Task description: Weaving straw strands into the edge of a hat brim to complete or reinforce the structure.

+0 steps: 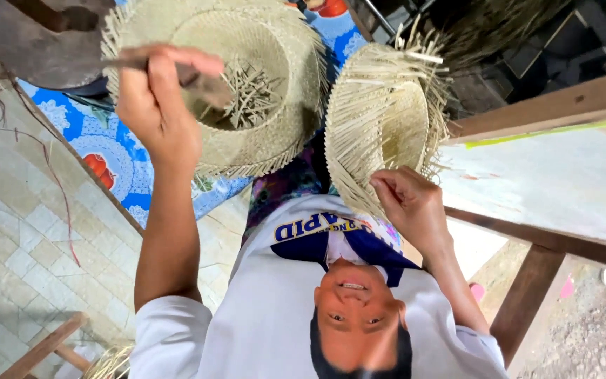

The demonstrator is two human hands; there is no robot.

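Observation:
Neither of my hands is in view. The picture is upside down, and a person in a white shirt (268, 316) faces the camera from the bottom edge. Both raised arms belong to that person. Their hand on the left (157, 116) grips a dark flat piece (205, 85) held inside a woven straw hat (275, 49), where loose straw ends stick up. Their other hand (412, 203) pinches the brim of a second, half-woven straw hat (384, 119) with many free strands around its rim.
A blue flowered cloth (106, 158) lies under the hats. Pale floor tiles (15, 245) fill the left side. A wooden frame with a light board (548, 175) stands at the right, and a wooden stool corner (43, 347) shows at the bottom left.

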